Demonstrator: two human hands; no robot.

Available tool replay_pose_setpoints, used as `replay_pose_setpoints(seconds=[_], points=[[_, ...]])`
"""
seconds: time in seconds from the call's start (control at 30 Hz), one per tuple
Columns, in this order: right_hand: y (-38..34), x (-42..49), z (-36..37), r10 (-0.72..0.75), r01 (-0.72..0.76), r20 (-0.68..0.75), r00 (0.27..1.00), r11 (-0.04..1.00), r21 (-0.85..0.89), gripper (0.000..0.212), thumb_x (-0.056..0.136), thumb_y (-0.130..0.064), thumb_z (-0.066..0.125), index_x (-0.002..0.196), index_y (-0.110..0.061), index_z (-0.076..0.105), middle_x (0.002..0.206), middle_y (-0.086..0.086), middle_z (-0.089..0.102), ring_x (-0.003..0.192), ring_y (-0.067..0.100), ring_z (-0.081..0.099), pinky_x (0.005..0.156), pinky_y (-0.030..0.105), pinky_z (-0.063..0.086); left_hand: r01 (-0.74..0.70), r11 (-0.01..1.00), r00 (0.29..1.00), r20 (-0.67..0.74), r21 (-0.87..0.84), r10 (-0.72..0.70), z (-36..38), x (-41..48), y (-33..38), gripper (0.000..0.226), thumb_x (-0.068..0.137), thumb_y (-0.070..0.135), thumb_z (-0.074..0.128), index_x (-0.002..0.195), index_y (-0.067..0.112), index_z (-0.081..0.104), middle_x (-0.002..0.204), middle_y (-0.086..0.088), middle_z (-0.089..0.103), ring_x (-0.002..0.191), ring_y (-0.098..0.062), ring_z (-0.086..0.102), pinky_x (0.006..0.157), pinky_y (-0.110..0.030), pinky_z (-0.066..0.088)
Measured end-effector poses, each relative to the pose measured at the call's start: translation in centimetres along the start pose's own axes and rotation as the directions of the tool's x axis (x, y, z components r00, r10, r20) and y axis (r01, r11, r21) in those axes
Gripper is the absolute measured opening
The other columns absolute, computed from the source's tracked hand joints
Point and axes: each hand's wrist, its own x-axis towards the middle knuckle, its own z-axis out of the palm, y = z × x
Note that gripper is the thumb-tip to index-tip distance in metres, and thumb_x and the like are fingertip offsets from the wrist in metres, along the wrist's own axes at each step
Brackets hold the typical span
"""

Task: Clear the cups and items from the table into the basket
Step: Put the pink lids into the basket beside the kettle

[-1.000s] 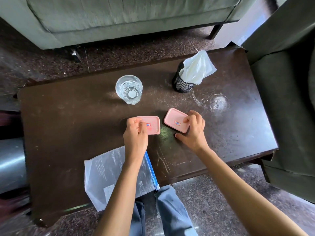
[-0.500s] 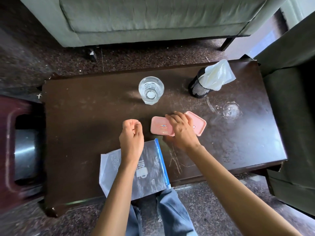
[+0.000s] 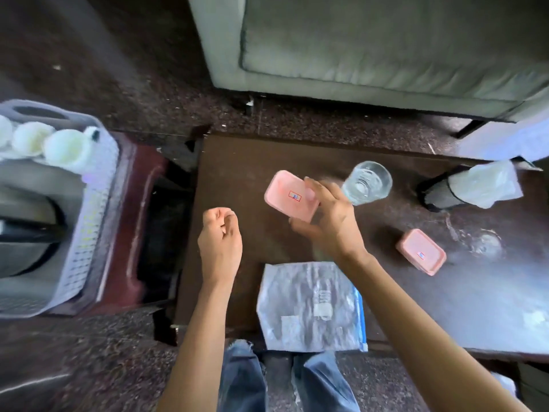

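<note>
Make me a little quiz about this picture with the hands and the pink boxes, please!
1. True or false: the left hand is holding the glass.
2. Where are the white cups? A: on the table. B: in the basket. C: in the right hand.
3. How many pink boxes can you count?

Key
1. False. The left hand is a fist with nothing in it.
2. B.
3. Two: the held pink box is in the right hand, and the other pink box sits on the table.
</note>
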Motion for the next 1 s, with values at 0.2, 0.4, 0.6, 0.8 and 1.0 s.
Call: replay_pose_setpoints(seconds=[0.2, 0.4, 0.6, 0.8, 1.0], points=[[-12.0, 6.2, 4.7, -0.127, 0.123, 0.039, 0.991, 0.989, 0.075, 0.078, 0.066, -0.028, 0.081, 0.135, -0.009, 0.052, 0.125, 0.006, 0.055, 0.114, 0.023, 0.056, 0.098, 0.036, 0.049, -0.039, 0.994, 0.977, -0.214, -0.103, 0.016, -8.5, 3.7, 1.3, 0.010, 0.097, 0.016, 0.046, 0.101, 0.012, 0.053, 0.101, -0.004, 0.064, 0.091, -0.018, 0.062, 0.075, -0.020, 0.039], [-22.7, 11.1, 9.3, -0.301, 0.300, 0.124, 0.946, 0.954, 0.026, 0.062, 0.064, -0.036, 0.082, 0.117, -0.011, 0.063, 0.110, 0.010, 0.062, 0.099, 0.026, 0.059, 0.088, 0.027, 0.043, -0.063, 0.973, 0.938, -0.345, -0.224, -0.018, -13.6, 6.1, 0.6, 0.009, 0.095, 0.011, 0.046, 0.097, 0.009, 0.055, 0.095, -0.006, 0.065, 0.091, -0.025, 0.062, 0.078, -0.023, 0.045], [-30.8, 14.8, 16.4, -0.436, 0.497, 0.331, 0.837, 0.859, -0.126, 0.050, 0.064, -0.047, 0.077, 0.096, -0.011, 0.062, 0.093, 0.009, 0.066, 0.092, 0.027, 0.057, 0.084, 0.033, 0.037, -0.051, 0.936, 0.935, -0.345, -0.347, -0.077, -16.0, 6.2, -0.8, 0.015, 0.096, 0.010, 0.043, 0.101, 0.010, 0.057, 0.097, -0.004, 0.067, 0.092, -0.016, 0.062, 0.078, -0.018, 0.045], [-35.7, 16.1, 21.9, -0.447, 0.560, 0.512, 0.734, 0.824, -0.083, 0.063, 0.075, -0.038, 0.075, 0.128, -0.012, 0.052, 0.121, 0.011, 0.063, 0.115, 0.028, 0.056, 0.100, 0.036, 0.039, -0.017, 0.947, 0.953, -0.292, -0.321, -0.081, -16.8, 6.7, -2.8, 0.014, 0.096, 0.010, 0.044, 0.099, 0.012, 0.058, 0.097, -0.001, 0.066, 0.091, -0.014, 0.061, 0.071, -0.003, 0.038], [-36.7, 16.6, 25.1, -0.403, 0.620, 0.629, 0.665, 0.767, -0.164, 0.059, 0.082, -0.045, 0.068, 0.131, -0.016, 0.055, 0.127, 0.012, 0.060, 0.122, 0.028, 0.050, 0.103, 0.034, 0.036, 0.013, 0.949, 0.957, -0.270, -0.315, -0.103, -17.7, 7.4, -3.4, 0.014, 0.097, 0.014, 0.044, 0.097, 0.016, 0.058, 0.095, 0.003, 0.066, 0.087, -0.008, 0.059, 0.071, -0.005, 0.038]])
